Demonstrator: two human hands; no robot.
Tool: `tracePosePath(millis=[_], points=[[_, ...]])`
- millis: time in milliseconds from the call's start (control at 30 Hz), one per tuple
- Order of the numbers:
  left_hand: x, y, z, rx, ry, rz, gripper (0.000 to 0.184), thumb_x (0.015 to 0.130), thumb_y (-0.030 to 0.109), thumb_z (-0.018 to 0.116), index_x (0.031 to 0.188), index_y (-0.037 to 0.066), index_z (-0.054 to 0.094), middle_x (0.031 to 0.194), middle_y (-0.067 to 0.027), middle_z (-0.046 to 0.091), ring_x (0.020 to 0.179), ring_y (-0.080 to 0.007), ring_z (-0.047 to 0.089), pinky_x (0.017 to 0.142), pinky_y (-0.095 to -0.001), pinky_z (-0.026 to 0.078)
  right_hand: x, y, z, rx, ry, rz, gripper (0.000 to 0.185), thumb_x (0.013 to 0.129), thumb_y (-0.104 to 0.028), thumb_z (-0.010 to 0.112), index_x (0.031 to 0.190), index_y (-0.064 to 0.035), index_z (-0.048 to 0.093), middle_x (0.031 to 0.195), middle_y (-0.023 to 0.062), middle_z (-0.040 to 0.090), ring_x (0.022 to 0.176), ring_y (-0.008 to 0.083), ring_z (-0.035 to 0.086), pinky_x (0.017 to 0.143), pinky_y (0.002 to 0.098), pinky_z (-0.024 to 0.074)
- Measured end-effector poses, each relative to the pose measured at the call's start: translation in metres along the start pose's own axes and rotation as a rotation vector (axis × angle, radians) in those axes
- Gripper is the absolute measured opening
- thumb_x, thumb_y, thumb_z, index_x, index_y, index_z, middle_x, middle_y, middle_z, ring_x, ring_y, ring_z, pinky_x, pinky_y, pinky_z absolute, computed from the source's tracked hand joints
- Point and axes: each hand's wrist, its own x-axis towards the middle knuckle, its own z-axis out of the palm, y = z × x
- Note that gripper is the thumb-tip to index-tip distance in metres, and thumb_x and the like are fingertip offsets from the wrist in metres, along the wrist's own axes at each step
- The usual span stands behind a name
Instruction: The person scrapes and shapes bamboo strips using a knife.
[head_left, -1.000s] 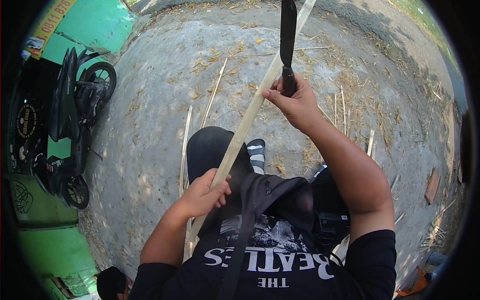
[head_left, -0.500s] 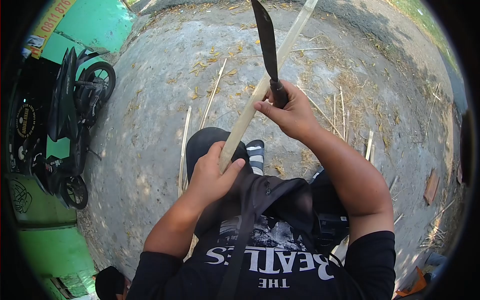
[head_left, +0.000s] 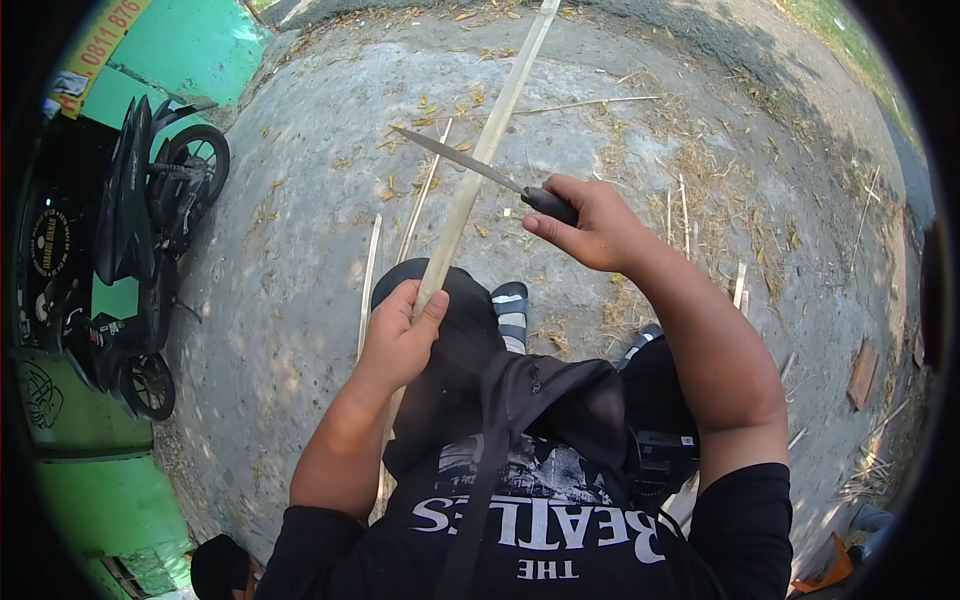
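A long pale strip, probably bamboo (head_left: 478,180), slants up and away over my bent knee. My left hand (head_left: 400,335) is closed round its lower part, thumb lying along the near side. In my right hand (head_left: 592,222) is the dark handle of a machete (head_left: 455,155), with the fingers wrapped round it. The blade points left and crosses the strip at its middle; whether its edge touches the strip I cannot tell. Sandalled feet (head_left: 511,315) rest on the ground below.
Thin split strips (head_left: 425,190) lie on the concrete ground (head_left: 290,250) among dry leaves and shavings. A motorcycle (head_left: 150,220) stands at the left by a green wall (head_left: 110,500). A brick-coloured piece (head_left: 862,375) lies at the right. Part of another person (head_left: 222,568) shows at the lower left.
The machete has swung from pointing up to pointing left across the strip. My right hand has moved slightly down and right. My left hand and the strip have shifted left.
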Motion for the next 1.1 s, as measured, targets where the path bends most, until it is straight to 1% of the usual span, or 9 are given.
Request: tracePosePath(millis=[33,167,267,367,667,767,867,967,1100], points=[[0.001,0.000,-0.001,-0.015,-0.004,-0.011,0.034,0.108,0.041,0.061,0.109,0.007,0.061,0.072,0.0043,0.054,0.054,-0.0021,0.045,0.047,-0.0197,0.037,-0.001,-0.005,0.000,-0.011,-0.027,-0.032,0.048,0.096,-0.052,0.071,0.095,-0.0045,0.067,0.074,0.0185,0.066,0.071,0.0388,0.067,0.065,0.0465,0.0492],[0.004,0.003,-0.001,-0.066,-0.021,-0.056,0.034,0.108,0.042,0.060,0.106,0.008,0.060,0.070,0.0046,0.053,0.053,-0.0023,0.044,0.047,-0.0197,0.037,-0.002,-0.008,0.007,-0.107,-0.096,-0.103,0.048,0.099,-0.054,0.064,0.096,-0.0062,0.064,0.077,0.0201,0.068,0.076,0.0444,0.067,0.067,0.0517,0.0509],[0.005,0.004,-0.001,-0.084,-0.028,-0.058,0.033,0.109,0.041,0.060,0.104,0.009,0.059,0.070,0.0047,0.052,0.052,-0.0022,0.044,0.046,-0.0192,0.036,-0.003,-0.007,0.016,-0.206,-0.139,-0.172,0.045,0.100,-0.052,0.064,0.098,-0.0070,0.063,0.077,0.0197,0.068,0.076,0.0444,0.068,0.068,0.0536,0.0513],[0.006,0.000,-0.002,-0.040,-0.016,-0.034,0.036,0.107,0.039,0.064,0.107,0.003,0.065,0.073,0.0019,0.058,0.065,-0.0065,0.054,0.058,-0.0264,0.044,-0.005,-0.012,0.024,-0.281,-0.171,-0.195,0.042,0.099,-0.049,0.066,0.098,-0.0075,0.061,0.076,0.0191,0.067,0.075,0.0441,0.068,0.066,0.0549,0.0511],[0.004,0.006,0.009,0.342,0.125,0.179,0.038,0.101,0.035,0.070,0.104,-0.002,0.064,0.077,-0.0158,0.067,0.068,-0.0265,0.065,0.066,-0.0391,0.051,-0.004,-0.013,0.036,-0.355,-0.113,-0.287,0.044,0.098,-0.051,0.066,0.094,-0.0070,0.060,0.073,0.0169,0.068,0.071,0.0429,0.068,0.061,0.0535,0.0521],[0.007,0.001,0.013,0.423,0.162,0.263,0.033,0.102,0.031,0.068,0.103,-0.001,0.063,0.079,-0.0118,0.067,0.073,-0.0219,0.064,0.071,-0.0367,0.051,-0.006,-0.018,0.038,-0.373,-0.145,-0.272,0.046,0.098,-0.053,0.065,0.094,-0.0071,0.062,0.073,0.0169,0.068,0.071,0.0428,0.069,0.062,0.0535,0.0529],[0.006,0.005,0.016,0.396,0.183,0.245,0.033,0.104,0.030,0.065,0.106,-0.003,0.063,0.085,-0.0186,0.070,0.080,-0.0313,0.069,0.075,-0.0406,0.053,-0.005,-0.021,0.039,-0.395,-0.173,-0.228,0.047,0.097,-0.054,0.065,0.093,-0.0075,0.065,0.072,0.0170,0.068,0.072,0.0426,0.069,0.063,0.0538,0.0537],[0.010,0.003,0.015,0.411,0.186,0.258,0.033,0.105,0.029,0.061,0.107,-0.004,0.064,0.090,-0.0277,0.070,0.090,-0.0489,0.070,0.076,-0.0504,0.054,-0.003,-0.022,0.036,-0.434,-0.192,-0.199,0.048,0.098,-0.055,0.064,0.091,-0.0076,0.065,0.071,0.0171,0.068,0.072,0.0426,0.069,0.063,0.0539,0.0538],[0.014,0.008,0.012,0.368,0.151,0.248,0.036,0.106,0.029,0.058,0.110,-0.005,0.064,0.094,-0.0302,0.071,0.095,-0.0514,0.069,0.080,-0.0512,0.054,-0.003,-0.018,0.050,-0.408,-0.120,-0.228,0.048,0.098,-0.056,0.062,0.091,-0.0085,0.065,0.070,0.0171,0.068,0.072,0.0427,0.070,0.062,0.0542,0.0537]])
